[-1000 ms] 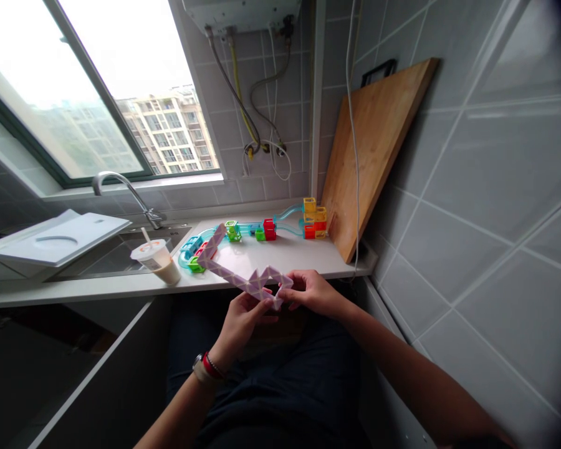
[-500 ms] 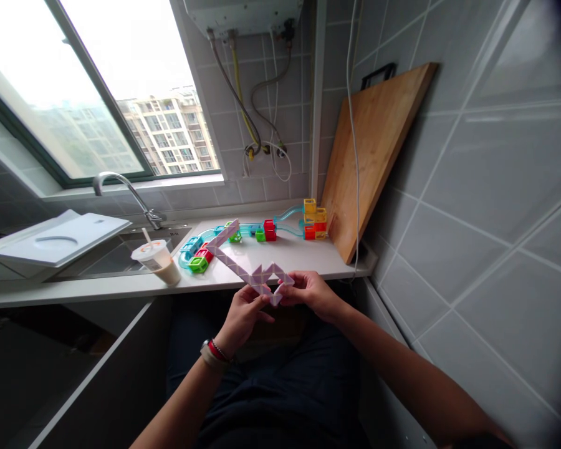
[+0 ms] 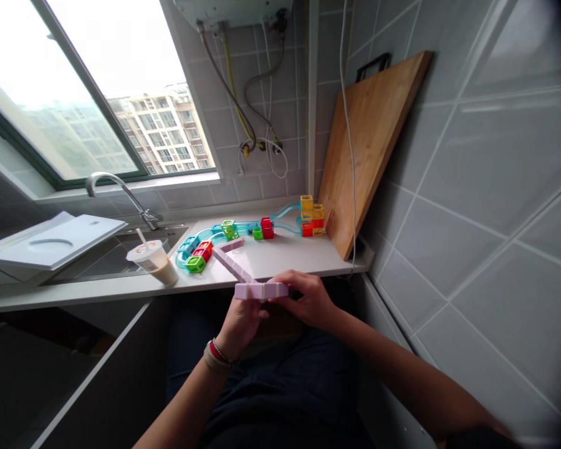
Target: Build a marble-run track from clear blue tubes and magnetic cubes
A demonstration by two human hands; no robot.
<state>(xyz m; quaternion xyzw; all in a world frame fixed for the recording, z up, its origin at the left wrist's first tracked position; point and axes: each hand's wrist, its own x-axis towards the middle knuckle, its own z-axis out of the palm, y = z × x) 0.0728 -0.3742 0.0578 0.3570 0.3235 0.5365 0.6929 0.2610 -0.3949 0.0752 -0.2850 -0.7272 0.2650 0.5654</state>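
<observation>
Left hand and right hand holding lilac segmented toy; lidded cup near sink

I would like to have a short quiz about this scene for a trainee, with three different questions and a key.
1. True or false: the left hand and the right hand both touch the lilac toy.

2. Where is the cup?
A) In the right hand
B) On the counter
C) In the left hand

3. Fill in the colour: in the stack beside the board, the topmost cube is ____.

Key: 1. True. 2. B. 3. Yellow.
</observation>
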